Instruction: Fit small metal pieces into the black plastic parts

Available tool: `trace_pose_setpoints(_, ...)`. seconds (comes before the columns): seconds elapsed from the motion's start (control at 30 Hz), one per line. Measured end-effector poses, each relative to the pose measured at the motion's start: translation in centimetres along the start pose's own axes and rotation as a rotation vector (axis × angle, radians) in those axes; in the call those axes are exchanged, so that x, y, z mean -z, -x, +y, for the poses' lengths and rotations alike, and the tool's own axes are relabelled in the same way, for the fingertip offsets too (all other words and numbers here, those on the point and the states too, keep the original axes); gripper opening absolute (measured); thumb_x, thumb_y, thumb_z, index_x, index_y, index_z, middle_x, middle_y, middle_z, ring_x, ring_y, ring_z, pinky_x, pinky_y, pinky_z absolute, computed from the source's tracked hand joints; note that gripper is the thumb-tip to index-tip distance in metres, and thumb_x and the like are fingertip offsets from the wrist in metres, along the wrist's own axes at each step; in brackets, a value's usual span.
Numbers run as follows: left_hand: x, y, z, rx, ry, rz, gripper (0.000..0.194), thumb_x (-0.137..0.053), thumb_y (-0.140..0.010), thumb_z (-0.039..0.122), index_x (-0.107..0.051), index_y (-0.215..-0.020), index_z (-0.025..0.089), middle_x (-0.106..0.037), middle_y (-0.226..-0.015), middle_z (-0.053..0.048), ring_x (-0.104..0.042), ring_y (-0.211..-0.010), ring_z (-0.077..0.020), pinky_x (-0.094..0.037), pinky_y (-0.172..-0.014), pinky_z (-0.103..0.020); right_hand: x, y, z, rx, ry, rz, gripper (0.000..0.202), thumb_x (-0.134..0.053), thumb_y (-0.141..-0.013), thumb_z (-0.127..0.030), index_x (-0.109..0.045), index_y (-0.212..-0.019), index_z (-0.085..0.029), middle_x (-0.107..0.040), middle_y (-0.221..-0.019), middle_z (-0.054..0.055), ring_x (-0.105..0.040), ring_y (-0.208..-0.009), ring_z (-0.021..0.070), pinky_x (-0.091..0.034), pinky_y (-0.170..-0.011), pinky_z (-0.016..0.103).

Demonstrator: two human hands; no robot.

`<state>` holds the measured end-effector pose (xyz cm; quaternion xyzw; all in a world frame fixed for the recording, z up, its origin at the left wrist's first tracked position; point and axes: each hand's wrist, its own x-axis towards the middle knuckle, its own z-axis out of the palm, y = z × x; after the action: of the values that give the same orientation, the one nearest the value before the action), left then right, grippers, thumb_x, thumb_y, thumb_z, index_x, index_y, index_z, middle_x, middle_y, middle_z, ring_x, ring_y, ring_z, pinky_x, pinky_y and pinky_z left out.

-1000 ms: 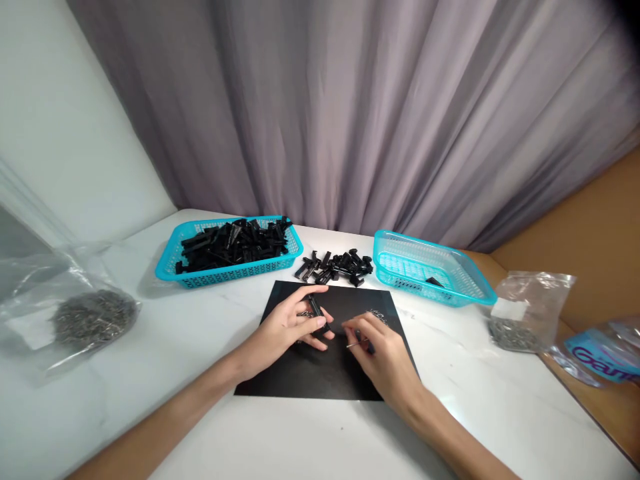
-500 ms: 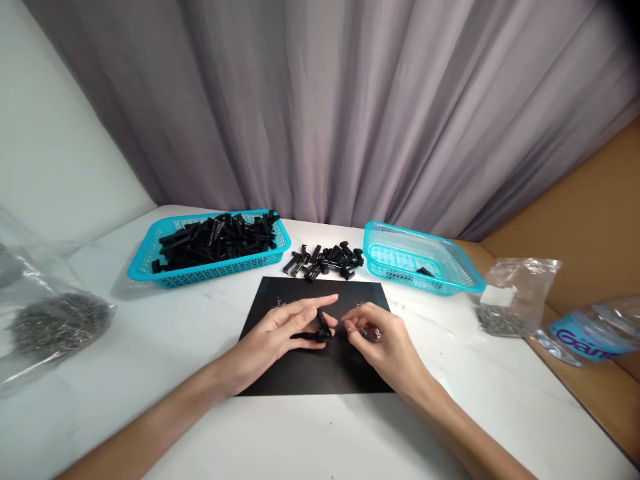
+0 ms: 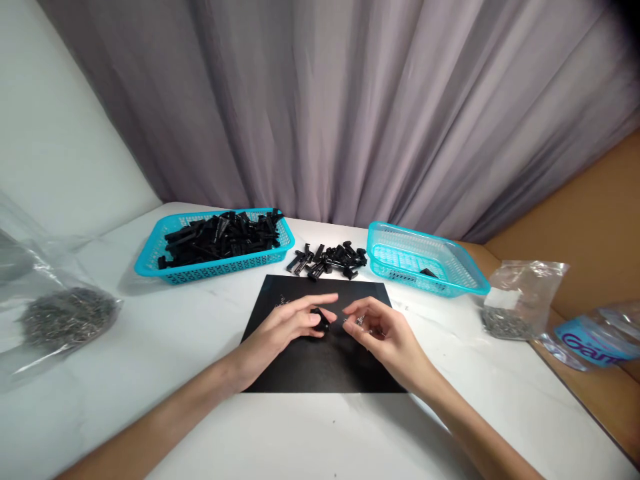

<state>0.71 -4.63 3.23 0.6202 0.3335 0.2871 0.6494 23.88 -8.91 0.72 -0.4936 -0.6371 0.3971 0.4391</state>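
My left hand (image 3: 280, 330) grips a small black plastic part (image 3: 323, 325) between thumb and fingers, above a black mat (image 3: 325, 373); the index finger stretches out over it. Just to the right, my right hand (image 3: 385, 328) has its thumb and fingertips drawn together in a pinch, apart from the part. Whatever sits in that pinch is too small to make out. Small shiny metal pieces (image 3: 361, 321) lie on the mat, partly hidden by the right hand. Another scatter of tiny metal pieces (image 3: 281, 300) shows behind the left hand.
Behind the mat lies a pile of black plastic parts (image 3: 327, 260). A blue basket (image 3: 215, 268) heaped with similar parts stands left; another blue basket (image 3: 425, 283) with a few stands right. Bags of metal pieces (image 3: 67, 317) (image 3: 507, 323) and a bottle (image 3: 595, 337) flank the table.
The black part has turned in my left hand and now shows shorter. My right hand stays beside it, fingers still bent together. The whole view has shifted slightly.
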Motion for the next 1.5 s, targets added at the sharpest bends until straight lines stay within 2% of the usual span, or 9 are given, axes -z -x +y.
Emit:
trace_pose_setpoints(0.1,-0.1,0.1,0.0,-0.019,-0.070,-0.008,0.028,-0.062,-0.093,0.044,-0.074,-0.110,0.025,-0.066,-0.133,-0.006,-0.056,-0.133,-0.0308,-0.040,-0.117,-0.048,0.0,0.0,-0.2,-0.004,0.008,-0.014,0.022,-0.066,-0.096,-0.043,-0.071,-0.099,-0.022,-0.066,-0.084,0.000,-0.049,-0.066,0.0121,-0.037,-0.060,0.026)
trace_pose_setpoints(0.27,-0.3,0.0,-1.1,-0.085,-0.077,-0.011,0.022,-0.075,-0.088,0.042,-0.064,-0.098,0.025,-0.066,-0.130,-0.003,-0.048,-0.145,-0.0265,-0.038,-0.121,-0.042,0.2,0.0,-0.3,0.025,0.095,-0.020,0.021,-0.063,-0.098,-0.039,-0.078,-0.101,-0.025,-0.071,-0.092,0.002,-0.055,-0.075,0.0154,-0.039,-0.067,0.029)
trace_pose_setpoints(0.37,-0.4,-0.1,-1.9,-0.147,-0.205,0.031,0.031,-0.078,-0.086,0.040,-0.061,-0.109,0.028,-0.062,-0.136,-0.001,-0.053,-0.140,-0.0236,-0.037,-0.124,-0.041,0.3,0.1,-0.4,0.028,0.124,-0.041,0.021,-0.063,-0.098,-0.037,-0.079,-0.103,-0.025,-0.071,-0.092,0.003,-0.055,-0.075,0.0156,-0.040,-0.067,0.029)
trace_pose_setpoints(0.5,-0.4,-0.1,-2.7,-0.267,-0.462,0.132,0.061,-0.082,-0.081,0.039,-0.052,-0.133,0.033,-0.062,-0.138,-0.001,-0.062,-0.131,-0.0233,-0.043,-0.122,-0.043,0.3,0.3,-0.7,0.030,0.108,-0.059,0.020,-0.068,-0.094,-0.038,-0.080,-0.103,-0.024,-0.068,-0.088,0.003,-0.055,-0.072,0.0148,-0.041,-0.063,0.028)
trace_pose_setpoints(0.57,-0.3,-0.1,-2.9,-0.341,-0.561,0.180,0.068,-0.081,-0.081,0.037,-0.048,-0.141,0.033,-0.059,-0.144,-0.003,-0.061,-0.131,-0.0246,-0.046,-0.120,-0.045,0.2,0.4,-0.8,0.047,0.109,-0.061,0.020,-0.069,-0.093,-0.037,-0.080,-0.103,-0.024,-0.068,-0.087,0.003,-0.055,-0.070,0.0146,-0.042,-0.061,0.028)
trace_pose_setpoints(0.8,-0.1,0.0,-3.1,-0.533,-0.755,0.204,0.069,-0.076,-0.086,0.030,-0.044,-0.147,0.031,-0.056,-0.148,-0.005,-0.056,-0.137,-0.0252,-0.048,-0.119,-0.044,0.2,0.4,-0.9,0.092,0.086,-0.078,0.019,-0.065,-0.096,-0.031,-0.081,-0.103,-0.025,-0.072,-0.098,0.006,-0.064,-0.087,0.0182,-0.047,-0.066,0.028)
trace_pose_setpoints(1.0,-0.4,0.1,-2.7,-0.580,-0.766,0.201,0.071,-0.077,-0.084,0.024,-0.044,-0.147,0.029,-0.057,-0.147,-0.006,-0.056,-0.137,-0.0260,-0.048,-0.119,-0.045,0.1,0.5,-1.2,-0.023,0.022,-0.037,0.017,-0.073,-0.090,-0.037,-0.079,-0.099,-0.023,-0.071,-0.085,0.002,-0.053,-0.065,0.0125,-0.042,-0.059,0.026)
trace_pose_setpoints(1.27,-0.6,0.1,-2.8,-0.608,-0.749,0.199,0.069,-0.076,-0.084,0.024,-0.045,-0.146,0.026,-0.058,-0.147,-0.008,-0.058,-0.135,-0.0255,-0.050,-0.117,-0.044,0.1,0.7,-1.9,-0.002,0.064,-0.102,0.017,-0.065,-0.095,-0.034,-0.073,-0.089,-0.020,-0.069,-0.086,0.002,-0.055,-0.069,0.0126,-0.043,-0.063,0.026)
trace_pose_setpoints(1.5,-0.4,0.1,-2.9,-0.617,-0.779,0.201,0.071,-0.076,-0.084,0.023,-0.043,-0.147,0.028,-0.058,-0.147,-0.008,-0.057,-0.136,-0.0258,-0.049,-0.119,-0.045,0.2,0.6,-1.5,0.014,0.003,-0.101,0.018,-0.073,-0.089,-0.037,-0.080,-0.088,-0.021,-0.072,-0.087,0.005,-0.060,-0.076,0.0160,-0.046,-0.064,0.028)
